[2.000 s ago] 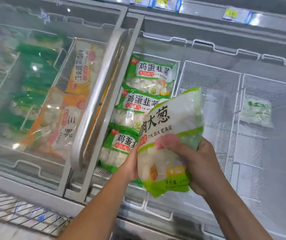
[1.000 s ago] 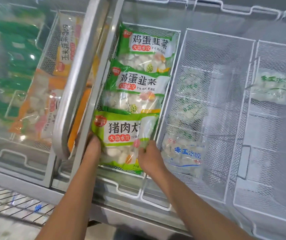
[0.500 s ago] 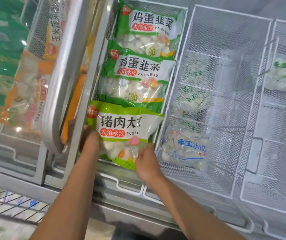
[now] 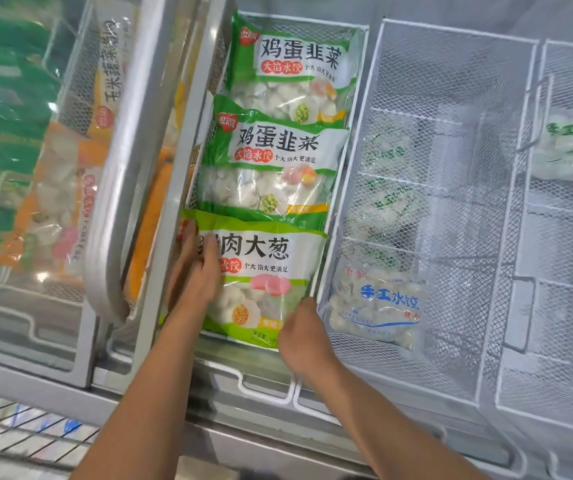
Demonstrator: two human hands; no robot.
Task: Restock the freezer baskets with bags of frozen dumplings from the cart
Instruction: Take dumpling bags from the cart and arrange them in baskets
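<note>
Pork-and-scallion dumpling bag (image 4: 260,271) flat in near end of wire freezer basket (image 4: 361,109), long axis running away from body. Left hand (image 4: 193,271) pressing flat, fingers straight, on left half; right hand (image 4: 300,332) pinching near-right corner, both equally near.

We see a light-green and white plastic bag of frozen dumplings (image 4: 271,271) lying flat, label up, at the near end of a white wire-mesh freezer basket (image 4: 361,109). Its far edge overlaps the middle of three bags in that row. Beyond it lie two darker green-and-white plastic dumpling bags (image 4: 278,168), also flat and label up, one overlapping the next like shingles. In the neighbouring white mesh basket (image 4: 458,98) on the right, a clear plastic bag with blue lettering (image 4: 378,306) rests low against the near wall, with more clear bags dimly visible below.
</note>
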